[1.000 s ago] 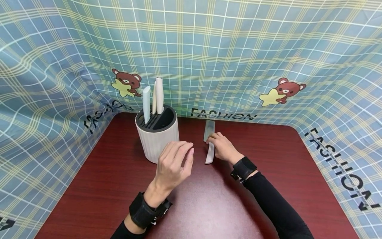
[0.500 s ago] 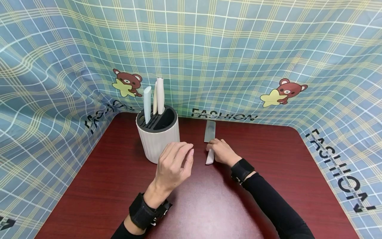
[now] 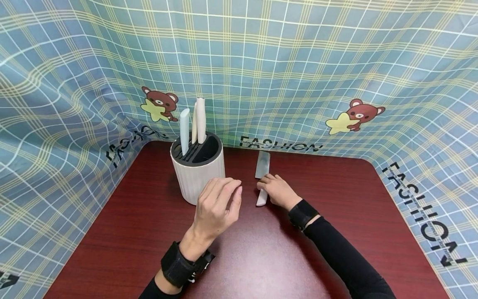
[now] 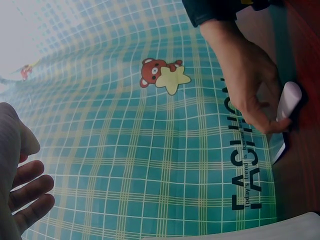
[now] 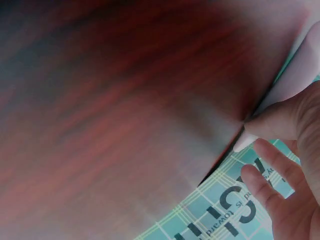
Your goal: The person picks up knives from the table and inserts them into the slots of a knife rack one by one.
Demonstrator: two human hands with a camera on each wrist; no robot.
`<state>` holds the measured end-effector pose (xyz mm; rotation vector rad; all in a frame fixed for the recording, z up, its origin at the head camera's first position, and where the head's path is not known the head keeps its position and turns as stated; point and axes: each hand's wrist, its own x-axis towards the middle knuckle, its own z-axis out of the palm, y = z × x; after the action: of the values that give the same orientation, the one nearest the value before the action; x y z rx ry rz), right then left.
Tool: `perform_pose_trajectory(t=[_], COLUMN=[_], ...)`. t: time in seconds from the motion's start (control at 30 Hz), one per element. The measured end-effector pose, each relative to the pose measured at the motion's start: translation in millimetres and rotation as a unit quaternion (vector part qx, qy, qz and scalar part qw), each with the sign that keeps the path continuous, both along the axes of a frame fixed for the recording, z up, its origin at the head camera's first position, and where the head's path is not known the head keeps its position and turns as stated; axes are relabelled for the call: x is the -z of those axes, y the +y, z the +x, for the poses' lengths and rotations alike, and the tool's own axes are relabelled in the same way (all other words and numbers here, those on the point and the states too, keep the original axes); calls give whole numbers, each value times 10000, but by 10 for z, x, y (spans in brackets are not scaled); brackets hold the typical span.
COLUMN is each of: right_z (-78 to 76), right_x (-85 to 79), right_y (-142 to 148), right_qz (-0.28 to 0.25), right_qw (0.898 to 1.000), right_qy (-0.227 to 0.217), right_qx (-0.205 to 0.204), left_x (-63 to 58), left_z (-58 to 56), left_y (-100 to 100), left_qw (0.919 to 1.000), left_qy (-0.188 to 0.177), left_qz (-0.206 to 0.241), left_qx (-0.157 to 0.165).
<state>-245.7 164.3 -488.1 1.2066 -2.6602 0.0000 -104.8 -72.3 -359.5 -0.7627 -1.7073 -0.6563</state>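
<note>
A cleaver (image 3: 263,165) with a broad grey blade and white handle lies on the dark red table, blade pointing to the back. My right hand (image 3: 278,191) grips its handle close to the blade, hiding the middle of it; the handle's end shows towards me. In the left wrist view the thumb and fingers are at the white handle (image 4: 288,100). My left hand (image 3: 218,203) is held in front of the knife block (image 3: 201,182), fingers loosely bent, holding nothing.
The white ribbed knife block has a black slotted top, with several pale-handled knives (image 3: 201,120) upright in it. A checked blue cloth (image 3: 284,83) with printed bears surrounds the table (image 3: 321,178) at the back and sides.
My right hand has moved slightly back along the cleaver, from where blade meets handle onto the handle, fingers closing around it. The left hand has stayed put.
</note>
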Motion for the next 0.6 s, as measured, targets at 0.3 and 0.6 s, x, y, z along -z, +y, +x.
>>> perform_pose_trajectory(t=[0.3, 0.6], right_z=[3, 12], right_x=[21, 9], right_y=[22, 27], right_qz=[217, 220], right_qw=[9996, 9996], right_qy=[157, 71], right_qx=[-81, -157], left_x=[4, 2], left_z=[5, 11], left_y=[-9, -25], left_qw=[10000, 10000], left_qy=[7, 23], left_qz=[8, 29], left_qx=[17, 6])
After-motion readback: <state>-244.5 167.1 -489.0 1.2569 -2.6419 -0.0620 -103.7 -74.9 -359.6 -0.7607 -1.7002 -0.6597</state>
